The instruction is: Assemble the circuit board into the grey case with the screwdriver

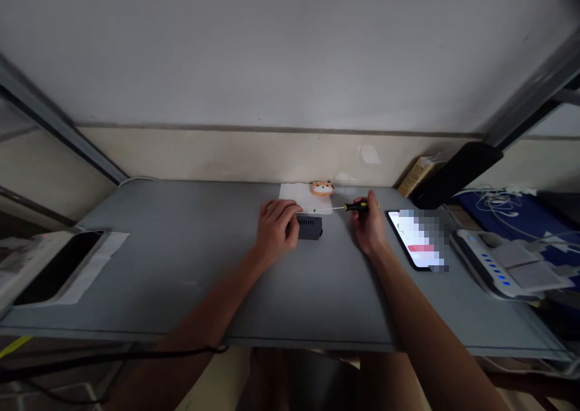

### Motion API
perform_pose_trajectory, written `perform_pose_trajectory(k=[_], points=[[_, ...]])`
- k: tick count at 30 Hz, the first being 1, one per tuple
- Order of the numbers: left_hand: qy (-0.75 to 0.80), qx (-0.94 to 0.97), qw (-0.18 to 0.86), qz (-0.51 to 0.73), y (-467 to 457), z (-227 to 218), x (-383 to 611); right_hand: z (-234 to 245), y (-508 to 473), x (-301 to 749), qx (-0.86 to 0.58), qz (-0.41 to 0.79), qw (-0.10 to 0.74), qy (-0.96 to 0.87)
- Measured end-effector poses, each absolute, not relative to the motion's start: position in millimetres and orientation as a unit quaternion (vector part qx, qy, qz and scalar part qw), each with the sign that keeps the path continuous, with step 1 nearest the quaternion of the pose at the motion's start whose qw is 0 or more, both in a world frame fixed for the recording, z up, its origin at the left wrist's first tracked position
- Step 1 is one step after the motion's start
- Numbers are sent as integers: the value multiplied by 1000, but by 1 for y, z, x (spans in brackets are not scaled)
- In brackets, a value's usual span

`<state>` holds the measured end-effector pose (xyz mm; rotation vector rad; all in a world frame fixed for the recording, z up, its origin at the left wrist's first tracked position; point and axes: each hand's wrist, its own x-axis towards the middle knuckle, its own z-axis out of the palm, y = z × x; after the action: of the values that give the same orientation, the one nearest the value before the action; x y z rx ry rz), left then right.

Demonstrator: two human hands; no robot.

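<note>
A small dark grey box with vent slots (310,226) lies on the grey table (181,266). My left hand (276,226) rests closed on its left end and holds it down. My right hand (369,220) grips a small screwdriver with a black and yellow handle (356,206). Its thin shaft points left over a white sheet of paper (296,194), with the tip above the box's far edge. A small orange cat-faced figure (322,188) sits on the paper's far side.
A lit phone (417,240) lies flat just right of my right hand. A white charging device with blue lights (493,266) and tangled cables sit at the far right. A dark tray on white paper (58,266) is at the left edge. A wall stands behind.
</note>
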<state>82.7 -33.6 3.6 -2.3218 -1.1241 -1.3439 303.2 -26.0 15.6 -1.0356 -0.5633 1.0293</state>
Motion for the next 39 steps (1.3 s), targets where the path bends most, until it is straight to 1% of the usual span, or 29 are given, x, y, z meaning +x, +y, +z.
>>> perform_pose_trajectory(k=[5, 14, 23, 27, 34, 39], points=[[-343, -830, 103, -428, -46, 5, 83, 14, -25, 305, -457, 468, 723, -222], [-318, -855, 80, -401, -42, 2, 87, 7, -23, 309, -434, 470, 728, -247], [-297, -858, 111, -404, -42, 3, 87, 10, -25, 311, -428, 479, 726, -245], [-307, -858, 115, -396, -41, 3, 87, 9, -24, 313, -431, 482, 722, -247], [-331, -872, 58, -355, -44, 8, 88, 9, -23, 314, -429, 485, 730, -220], [-333, -880, 68, -332, -45, 11, 87, 9, -22, 314, -421, 489, 733, -216]])
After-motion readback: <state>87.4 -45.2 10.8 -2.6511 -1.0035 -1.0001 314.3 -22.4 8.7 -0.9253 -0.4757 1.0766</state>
